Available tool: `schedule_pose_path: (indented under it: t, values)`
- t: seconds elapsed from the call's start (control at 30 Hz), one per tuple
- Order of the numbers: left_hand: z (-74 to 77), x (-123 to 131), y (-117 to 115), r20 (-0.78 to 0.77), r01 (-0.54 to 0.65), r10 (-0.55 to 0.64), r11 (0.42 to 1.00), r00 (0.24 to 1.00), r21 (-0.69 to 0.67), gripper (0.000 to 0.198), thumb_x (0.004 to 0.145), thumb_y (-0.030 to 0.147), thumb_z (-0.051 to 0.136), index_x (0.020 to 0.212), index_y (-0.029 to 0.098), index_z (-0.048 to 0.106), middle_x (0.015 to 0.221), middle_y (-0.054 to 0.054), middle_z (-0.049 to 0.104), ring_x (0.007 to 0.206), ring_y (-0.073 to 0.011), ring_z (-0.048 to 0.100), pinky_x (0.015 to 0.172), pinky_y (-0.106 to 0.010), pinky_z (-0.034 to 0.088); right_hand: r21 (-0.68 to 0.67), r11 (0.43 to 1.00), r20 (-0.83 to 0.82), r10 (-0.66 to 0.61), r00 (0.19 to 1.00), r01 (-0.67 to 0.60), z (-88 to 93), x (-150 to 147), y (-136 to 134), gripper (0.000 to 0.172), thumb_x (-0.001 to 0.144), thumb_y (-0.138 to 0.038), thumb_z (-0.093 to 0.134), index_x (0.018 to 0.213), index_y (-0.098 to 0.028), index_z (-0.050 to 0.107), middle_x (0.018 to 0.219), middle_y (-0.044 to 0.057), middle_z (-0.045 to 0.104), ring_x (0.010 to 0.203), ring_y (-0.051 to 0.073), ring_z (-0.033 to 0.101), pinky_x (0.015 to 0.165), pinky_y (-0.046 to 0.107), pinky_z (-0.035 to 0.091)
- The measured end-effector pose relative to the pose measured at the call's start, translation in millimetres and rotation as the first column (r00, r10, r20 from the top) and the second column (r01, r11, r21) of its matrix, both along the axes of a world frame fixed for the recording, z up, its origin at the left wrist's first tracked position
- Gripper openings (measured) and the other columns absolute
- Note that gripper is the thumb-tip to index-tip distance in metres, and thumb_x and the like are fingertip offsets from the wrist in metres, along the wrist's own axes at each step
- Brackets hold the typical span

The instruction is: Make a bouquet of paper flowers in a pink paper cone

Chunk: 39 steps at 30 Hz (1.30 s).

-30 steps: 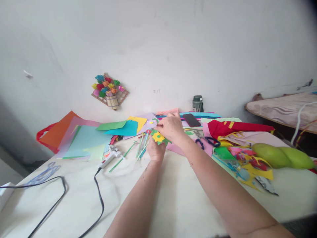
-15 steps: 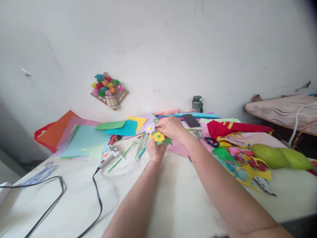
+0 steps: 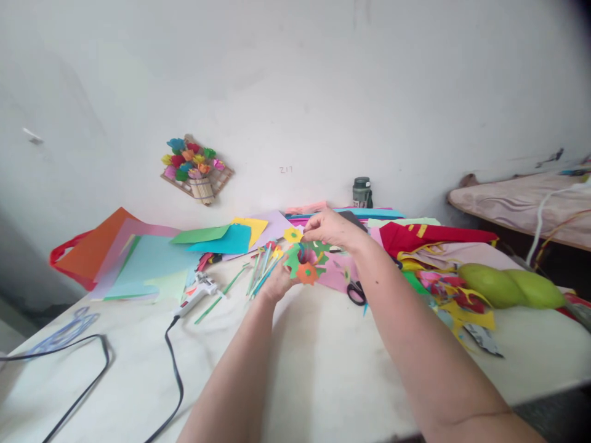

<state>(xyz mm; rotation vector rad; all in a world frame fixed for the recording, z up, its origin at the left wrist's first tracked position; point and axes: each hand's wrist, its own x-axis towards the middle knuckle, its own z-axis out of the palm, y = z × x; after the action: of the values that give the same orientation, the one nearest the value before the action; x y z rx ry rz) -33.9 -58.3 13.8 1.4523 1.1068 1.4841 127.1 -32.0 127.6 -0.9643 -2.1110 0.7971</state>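
A ring of green paper leaves with paper flowers, a paper flower wreath (image 3: 319,249), is held up over the middle of the table. An orange flower (image 3: 308,272) is at its lower front, and a yellow flower (image 3: 293,235) at its upper left. My left hand (image 3: 279,283) grips the wreath from below left, fingers partly hidden behind the leaves. With thumb and fingertips together, my right hand (image 3: 330,227) pinches its upper edge beside the yellow flower. Just behind my left hand lie rolled paper sticks (image 3: 261,267).
A corded white glue gun (image 3: 196,295) lies left, near coloured paper sheets (image 3: 157,267). Black-handled scissors (image 3: 356,293) are close to my right forearm. Paper scraps (image 3: 468,301) and green fruit-like shapes (image 3: 508,286) lie right. A bottle (image 3: 361,192) stands by the wall.
The wreath has turned, so its orange flower now faces me at the front. My hands have moved slightly apart, and the scissors show more. The view has shifted slightly right.
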Motion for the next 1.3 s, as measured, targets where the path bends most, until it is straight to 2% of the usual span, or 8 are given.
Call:
schedule_pose_path:
  t: [0.1, 0.3, 0.57, 0.73, 0.8, 0.9, 1.1, 1.3]
  values:
    - [-3.1, -8, 0, -0.078, 0.160, -0.160, 0.987, 0.984, -0.013, 0.019, 0.050, 0.023, 0.077, 0.060, 0.018, 0.061, 0.058, -0.001, 0.058, 0.068, -0.0215, 0.057, 0.060, -0.032, 0.045, -0.220, 0.974, -0.161, 0.006, 0.987, -0.042, -1.0, 4, 1, 0.019, 0.061, -0.033, 0.074, 0.057, -0.016, 0.065, 0.062, 0.000, 0.061, 0.058, 0.011, 0.050, 0.054, 0.025, 0.037]
    - [-9.9, -15, 3, 0.150, 0.285, -0.280, 0.959, 0.948, -0.011, 0.034, 0.042, 0.031, 0.084, 0.061, 0.015, 0.060, 0.055, 0.001, 0.057, 0.052, -0.0132, 0.052, 0.054, -0.027, 0.043, -0.394, 0.886, -0.347, 0.103, 0.932, -0.245, -11.4, 5, 15, 0.026, 0.069, -0.042, 0.069, 0.070, -0.017, 0.067, 0.069, 0.004, 0.066, 0.062, 0.014, 0.057, 0.056, 0.027, 0.043]
    - [-10.6, -24, 2, 0.329, 0.328, -0.311, 0.945, 0.892, 0.004, 0.056, 0.036, 0.050, 0.086, 0.071, 0.013, 0.065, 0.062, -0.005, 0.064, 0.058, -0.0170, 0.059, 0.061, -0.032, 0.049, -0.465, 0.858, -0.288, 0.088, 0.954, -0.220, -18.3, 17, 30, 0.059, 0.075, -0.072, 0.045, 0.059, -0.017, 0.062, 0.065, 0.010, 0.067, 0.052, 0.014, 0.057, 0.047, 0.026, 0.040]
    - [-11.8, -26, 4, 0.413, 0.305, -0.300, 0.951, 0.860, 0.055, 0.065, 0.041, 0.064, 0.079, 0.080, 0.014, 0.063, 0.062, -0.002, 0.063, 0.049, -0.0119, 0.054, 0.047, -0.025, 0.043, -0.071, 0.997, -0.363, -0.048, 0.930, 0.024, -20.7, 17, 35, 0.038, 0.080, -0.049, 0.053, 0.075, -0.015, 0.068, 0.087, 0.011, 0.071, 0.072, 0.017, 0.064, 0.066, 0.030, 0.048]
    - [-10.1, -27, 3, 0.430, 0.316, -0.304, 0.948, 0.850, 0.044, 0.065, 0.042, 0.066, 0.077, 0.076, 0.014, 0.061, 0.062, -0.002, 0.062, 0.045, -0.0095, 0.050, 0.043, -0.023, 0.040, 0.165, 0.984, -0.366, -0.006, 0.931, 0.071, -19.0, 15, 32, 0.021, 0.078, -0.031, 0.057, 0.088, -0.016, 0.069, 0.101, 0.009, 0.070, 0.089, 0.019, 0.064, 0.081, 0.033, 0.047]
    - [-8.4, -30, 1, 0.419, 0.370, -0.336, 0.929, 0.844, 0.000, 0.057, 0.047, 0.063, 0.077, 0.068, 0.013, 0.058, 0.057, -0.002, 0.060, 0.040, -0.0076, 0.046, 0.040, -0.021, 0.037, 0.376, 0.925, -0.282, 0.066, 0.957, 0.047, -16.2, 10, 24, 0.036, 0.073, -0.014, 0.055, 0.107, -0.018, 0.065, 0.118, 0.008, 0.064, 0.109, 0.019, 0.058, 0.095, 0.035, 0.041]
    - [-12.5, -38, 4, 0.463, 0.428, -0.348, 0.901, 0.815, -0.075, 0.051, 0.053, 0.057, 0.076, 0.078, 0.015, 0.060, 0.051, 0.001, 0.056, 0.034, -0.0064, 0.043, 0.033, -0.018, 0.030, 0.543, 0.837, -0.094, 0.139, 0.986, -0.066, -15.6, -4, 12, 0.057, 0.072, -0.006, 0.056, 0.127, -0.021, 0.053, 0.122, 0.006, 0.063, 0.116, 0.017, 0.054, 0.103, 0.038, 0.035]
    - [-15.0, -39, 5, 0.531, 0.432, -0.331, 0.899, 0.780, -0.074, 0.065, 0.051, 0.071, 0.069, 0.085, 0.016, 0.059, 0.052, 0.002, 0.053, 0.035, -0.0058, 0.043, 0.033, -0.017, 0.029, 0.578, 0.814, -0.040, 0.091, 0.995, -0.052, -16.4, -13, 11, 0.044, 0.072, -0.012, 0.064, 0.115, -0.021, 0.059, 0.098, 0.003, 0.072, 0.103, 0.020, 0.061, 0.098, 0.040, 0.036]
